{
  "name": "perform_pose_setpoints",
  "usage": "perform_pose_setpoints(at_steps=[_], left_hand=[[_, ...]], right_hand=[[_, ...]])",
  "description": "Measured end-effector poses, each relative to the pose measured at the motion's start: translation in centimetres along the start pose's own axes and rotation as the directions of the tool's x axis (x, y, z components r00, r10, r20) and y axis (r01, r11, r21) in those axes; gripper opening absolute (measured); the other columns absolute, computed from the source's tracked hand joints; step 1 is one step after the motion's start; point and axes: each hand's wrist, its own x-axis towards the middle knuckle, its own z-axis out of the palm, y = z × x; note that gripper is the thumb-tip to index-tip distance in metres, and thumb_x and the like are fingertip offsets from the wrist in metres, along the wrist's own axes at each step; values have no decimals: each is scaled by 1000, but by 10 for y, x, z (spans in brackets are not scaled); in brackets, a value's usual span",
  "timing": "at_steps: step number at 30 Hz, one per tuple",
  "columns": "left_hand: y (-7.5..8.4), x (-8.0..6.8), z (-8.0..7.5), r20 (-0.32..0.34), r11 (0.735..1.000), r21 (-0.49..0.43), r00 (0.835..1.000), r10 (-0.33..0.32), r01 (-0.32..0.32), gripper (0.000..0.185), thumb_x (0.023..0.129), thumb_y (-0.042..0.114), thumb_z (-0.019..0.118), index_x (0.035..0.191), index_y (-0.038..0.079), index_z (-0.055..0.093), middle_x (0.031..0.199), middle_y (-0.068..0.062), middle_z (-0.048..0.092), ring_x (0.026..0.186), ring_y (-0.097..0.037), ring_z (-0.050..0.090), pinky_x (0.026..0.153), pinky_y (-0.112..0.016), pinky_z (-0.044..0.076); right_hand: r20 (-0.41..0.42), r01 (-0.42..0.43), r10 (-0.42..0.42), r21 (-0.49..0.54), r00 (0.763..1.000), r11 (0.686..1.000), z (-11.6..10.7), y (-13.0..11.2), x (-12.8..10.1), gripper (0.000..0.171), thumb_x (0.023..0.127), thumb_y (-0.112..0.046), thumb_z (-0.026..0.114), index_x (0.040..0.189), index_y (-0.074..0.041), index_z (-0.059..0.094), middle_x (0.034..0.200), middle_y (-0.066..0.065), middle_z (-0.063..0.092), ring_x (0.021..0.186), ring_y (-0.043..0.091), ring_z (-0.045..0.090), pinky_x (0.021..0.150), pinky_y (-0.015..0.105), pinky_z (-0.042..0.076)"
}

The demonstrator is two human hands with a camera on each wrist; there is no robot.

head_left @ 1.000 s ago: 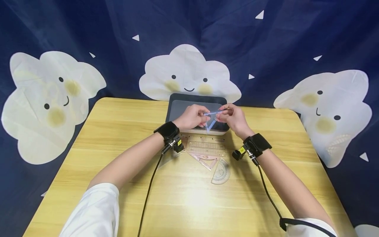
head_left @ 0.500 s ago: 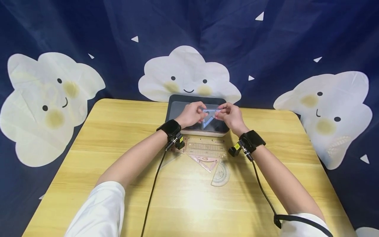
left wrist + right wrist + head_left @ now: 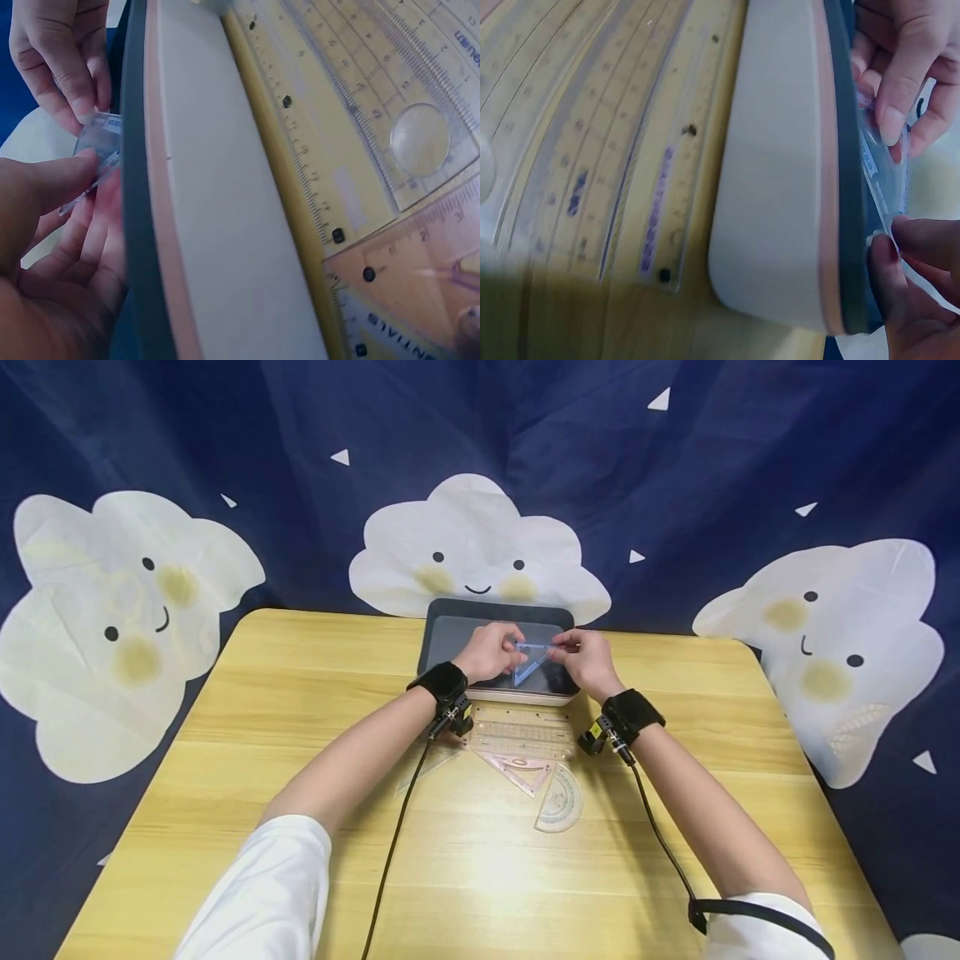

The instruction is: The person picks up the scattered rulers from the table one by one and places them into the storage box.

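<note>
- Presently held in both hands at the dark tray [image 3: 501, 608] on the far side of the table [image 3: 315, 685]: blue-tinted clear set square [image 3: 532, 669]. Cannot tell whether wholly above the rim or partly within.
- Pinched along the left edge by the left hand [image 3: 489, 653], at the right corner by the right hand [image 3: 589, 662]; fingertips apart, with clear plastic spanning between.
- Probably very light and thin; stiff in plane, slightly springy across the slim bars round the cutout.
- Likely slick on the faces. Best gripped by opposite edges or corners, thumb against fingers.
- Possibly brittle: avoid twisting or bending at the narrow bars; mind the pointed corners.
- Lying nearer on the table: clear ruler [image 3: 522, 742], pink set square [image 3: 508, 772], clear protractor [image 3: 561, 802]. Presumably awkward to lift flat; catch by an edge.
</note>
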Motion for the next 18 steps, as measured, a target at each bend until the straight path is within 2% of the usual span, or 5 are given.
perform_pose_setpoints(at_steps=[2, 4, 9, 12, 18], left_hand=[[-2, 2, 3, -3, 1000, 9, 1000, -7, 7, 24, 98, 7, 74, 120, 4, 67, 84, -8, 75, 73, -20, 71, 67, -28, 56], [-3, 2, 5, -9, 1000, 21, 1000, -12, 13, 23, 97, 7, 74, 119, 3, 68, 83, -9, 75, 72, -20, 72, 69, -28, 57], [-2, 2, 8, -15, 999, 39, 1000, -27, 27, 23, 98, 8, 74, 119, 4, 68, 84, -8, 75, 73, -20, 71, 73, -30, 58], [-2, 1, 10, -11, 998, 51, 999, -30, 31, 23, 98, 8, 74, 120, 4, 69, 84, -8, 74, 73, -20, 71, 74, -31, 57], [-4, 2, 14, -13, 995, 90, 999, -36, 37, 23, 98, 7, 74, 120, 5, 69, 82, -8, 74, 73, -18, 70, 78, -32, 56]], right_hand=[[4, 71, -71, -88, 997, 994, 1, 3, 1, 21, 95, -2, 74, 114, 8, 74, 110, 25, 74, 101, 35, 72, 85, 36, 57], [21, 168, -167, -186, 986, 968, 1, 4, 1, 19, 95, 3, 70, 112, 8, 75, 108, 25, 75, 100, 38, 73, 88, 45, 57], [130, 381, -359, -392, 924, 837, 1, 5, -1, 36, 83, 18, 55, 113, 7, 73, 99, 24, 75, 91, 39, 71, 82, 52, 55], [188, 410, -364, -439, 912, 800, 1, 5, -4, 46, 79, 21, 51, 117, 7, 72, 106, 25, 74, 97, 40, 70, 85, 52, 55], [262, 404, -313, -464, 913, 789, 3, 4, -5, 51, 80, 23, 50, 125, 9, 68, 123, 28, 70, 116, 43, 67, 97, 51, 55]])
